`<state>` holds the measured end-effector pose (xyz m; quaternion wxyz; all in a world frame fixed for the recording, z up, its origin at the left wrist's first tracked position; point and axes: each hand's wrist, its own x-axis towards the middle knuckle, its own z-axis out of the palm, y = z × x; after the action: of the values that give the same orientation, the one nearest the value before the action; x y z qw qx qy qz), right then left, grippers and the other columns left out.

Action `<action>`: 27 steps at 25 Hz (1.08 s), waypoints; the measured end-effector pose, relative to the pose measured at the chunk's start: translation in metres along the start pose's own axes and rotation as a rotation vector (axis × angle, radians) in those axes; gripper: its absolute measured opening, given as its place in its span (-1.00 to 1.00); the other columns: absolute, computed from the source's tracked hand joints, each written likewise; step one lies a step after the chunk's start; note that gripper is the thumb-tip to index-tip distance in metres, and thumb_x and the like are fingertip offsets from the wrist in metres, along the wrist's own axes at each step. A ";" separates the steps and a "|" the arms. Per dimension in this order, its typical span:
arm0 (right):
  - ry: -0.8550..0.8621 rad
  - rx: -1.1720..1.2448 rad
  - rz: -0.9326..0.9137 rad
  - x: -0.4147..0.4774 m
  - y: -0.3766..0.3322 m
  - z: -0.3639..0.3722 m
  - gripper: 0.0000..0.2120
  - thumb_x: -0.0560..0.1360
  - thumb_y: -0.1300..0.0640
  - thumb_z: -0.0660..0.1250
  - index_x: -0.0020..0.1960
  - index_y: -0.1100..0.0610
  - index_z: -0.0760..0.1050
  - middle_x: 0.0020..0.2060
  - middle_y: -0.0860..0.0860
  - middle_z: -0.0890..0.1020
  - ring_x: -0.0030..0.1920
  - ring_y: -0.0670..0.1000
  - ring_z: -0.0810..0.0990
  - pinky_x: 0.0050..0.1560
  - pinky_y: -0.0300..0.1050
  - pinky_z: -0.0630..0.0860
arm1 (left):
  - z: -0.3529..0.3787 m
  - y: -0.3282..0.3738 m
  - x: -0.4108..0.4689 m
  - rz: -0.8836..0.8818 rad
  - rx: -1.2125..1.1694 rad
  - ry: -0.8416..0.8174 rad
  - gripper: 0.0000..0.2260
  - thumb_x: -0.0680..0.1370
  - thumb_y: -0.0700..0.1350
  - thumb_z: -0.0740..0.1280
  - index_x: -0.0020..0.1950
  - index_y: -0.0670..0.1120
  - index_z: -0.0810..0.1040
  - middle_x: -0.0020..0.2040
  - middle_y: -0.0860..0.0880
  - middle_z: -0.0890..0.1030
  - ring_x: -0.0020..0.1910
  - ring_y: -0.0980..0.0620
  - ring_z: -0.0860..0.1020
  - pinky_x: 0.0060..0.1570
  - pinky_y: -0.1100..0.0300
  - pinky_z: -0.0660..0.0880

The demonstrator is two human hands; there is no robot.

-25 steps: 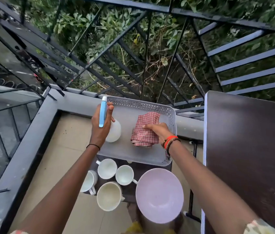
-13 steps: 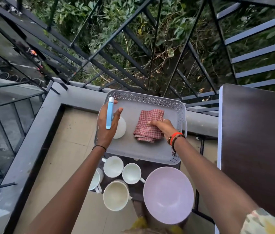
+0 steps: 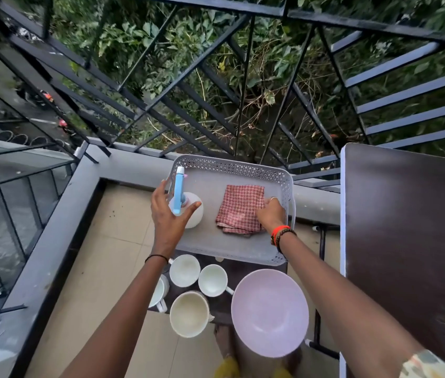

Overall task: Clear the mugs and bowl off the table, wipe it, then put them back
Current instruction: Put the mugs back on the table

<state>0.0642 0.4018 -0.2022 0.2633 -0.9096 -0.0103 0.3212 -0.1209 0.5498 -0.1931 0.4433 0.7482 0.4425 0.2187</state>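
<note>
**Cloth and spray bottle in the tray, crockery set aside**

A grey plastic tray (image 3: 232,165), rectangular with rounded corners and a pierced lattice rim, is seen resting on the far end of a small dark desk (image 3: 240,267). A spray bottle (image 3: 191,214) with a rounded, milky-white body and a slim blue trigger head stands upright in the tray's left part. The left hand (image 3: 171,216) is spread about the bottle, fingers straight. The thumb is laid against the white shoulder, so the grip is released rather than clenched.

A folded checked cloth (image 3: 239,207), red and white and softly woven, lies flat in the tray's right part. Its right edge is grasped by the right hand (image 3: 270,214), the fingers being curled down onto the fabric. Orange and beaded bracelets (image 3: 281,234) are worn at that wrist.

Four mugs (image 3: 184,270), white and cream with glossy round mouths, are clustered on the near end of the small desk. One is partly hidden by the left forearm. A wide, smooth, pale lilac bowl (image 3: 269,312) is set just to their right.

To the right a large desk (image 3: 407,227) is seen, its top dark brown, matt and white-edged. Beige floor tiles (image 3: 112,255) and a black metal railing (image 3: 243,77) of crossed bars are visible beyond.
</note>
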 end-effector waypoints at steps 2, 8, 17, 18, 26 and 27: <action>0.047 -0.097 -0.041 -0.009 0.002 -0.004 -0.63 0.48 0.26 0.28 0.27 0.18 0.39 0.22 0.18 0.49 0.22 0.21 0.47 0.14 0.01 0.48 | -0.010 -0.003 -0.011 -0.047 0.040 0.016 -0.20 0.40 0.04 0.55 0.51 -0.14 0.26 0.40 -0.17 0.34 0.37 -0.11 0.35 0.36 0.06 0.33; 0.180 -0.119 -0.281 -0.067 0.017 -0.001 -0.72 0.46 0.34 0.21 0.17 0.22 0.41 0.15 0.19 0.48 0.19 0.21 0.41 0.20 0.04 0.36 | -0.055 -0.006 -0.063 -0.079 0.117 0.093 -0.52 0.59 0.01 0.34 0.43 -0.19 0.36 0.36 -0.18 0.42 0.36 -0.14 0.38 0.35 0.12 0.26; -0.256 -0.396 -0.815 -0.148 0.068 0.046 -0.35 0.37 0.19 0.38 0.42 0.25 0.27 0.29 0.15 0.37 0.34 0.14 0.30 0.36 -0.05 0.34 | -0.084 -0.045 -0.138 -0.611 0.292 -0.072 0.02 0.20 0.38 0.38 0.54 -0.05 0.17 0.50 -0.19 0.26 0.46 -0.17 0.31 0.42 -0.21 0.20; -0.216 -0.467 -0.894 -0.149 0.068 0.050 -0.32 0.32 0.18 0.42 0.40 0.27 0.32 0.27 0.17 0.41 0.31 0.16 0.36 0.33 -0.02 0.39 | -0.083 -0.045 -0.138 -0.651 0.265 -0.109 0.06 0.17 0.37 0.41 0.56 -0.03 0.14 0.51 -0.19 0.23 0.44 -0.19 0.33 0.41 -0.20 0.23; -0.165 -0.646 -0.994 -0.147 0.070 0.068 -0.21 0.03 0.25 0.57 0.25 0.31 0.49 0.06 0.17 0.59 0.11 0.16 0.59 0.03 -0.09 0.58 | -0.066 -0.056 -0.129 -0.678 0.158 -0.130 -0.19 0.35 -0.06 0.57 0.47 -0.19 0.22 0.31 -0.26 0.43 0.25 -0.23 0.47 0.06 0.06 0.47; -0.170 -0.659 -0.979 -0.145 0.071 0.071 -0.23 0.04 0.28 0.56 0.25 0.31 0.49 0.04 0.17 0.59 0.10 0.17 0.59 0.00 -0.08 0.59 | -0.065 -0.056 -0.128 -0.688 0.148 -0.112 -0.27 0.34 -0.08 0.56 0.37 -0.20 0.27 0.22 -0.23 0.48 0.18 -0.21 0.50 -0.09 0.12 0.48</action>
<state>-0.1035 0.3467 -0.1994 0.0831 -0.8039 -0.5487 0.2141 -0.2597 0.4826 -0.1997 0.4593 0.5963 0.6581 -0.0171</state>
